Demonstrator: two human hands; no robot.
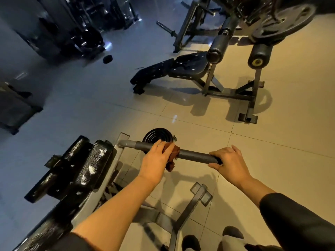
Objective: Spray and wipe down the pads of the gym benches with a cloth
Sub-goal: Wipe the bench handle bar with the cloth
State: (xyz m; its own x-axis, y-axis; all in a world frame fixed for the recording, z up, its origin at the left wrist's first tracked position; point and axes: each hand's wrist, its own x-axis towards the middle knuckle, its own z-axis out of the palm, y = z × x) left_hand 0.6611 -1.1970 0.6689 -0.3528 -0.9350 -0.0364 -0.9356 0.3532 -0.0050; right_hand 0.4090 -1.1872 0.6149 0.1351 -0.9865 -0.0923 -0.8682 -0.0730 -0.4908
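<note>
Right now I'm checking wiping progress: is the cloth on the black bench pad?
No, the left hand holds the reddish-brown cloth wrapped on the grey padded bar, beside the black bench pad.

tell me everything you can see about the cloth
The cloth is a small reddish-brown rag, soft and crumpled. It is draped over the grey padded bar near its middle, with a loose end hanging below the bar. The left hand presses it against the bar, fingers lying over its upper part, so much of it is hidden. The right hand holds the bar's end and does not touch it. Whether it is damp cannot be told.
</note>
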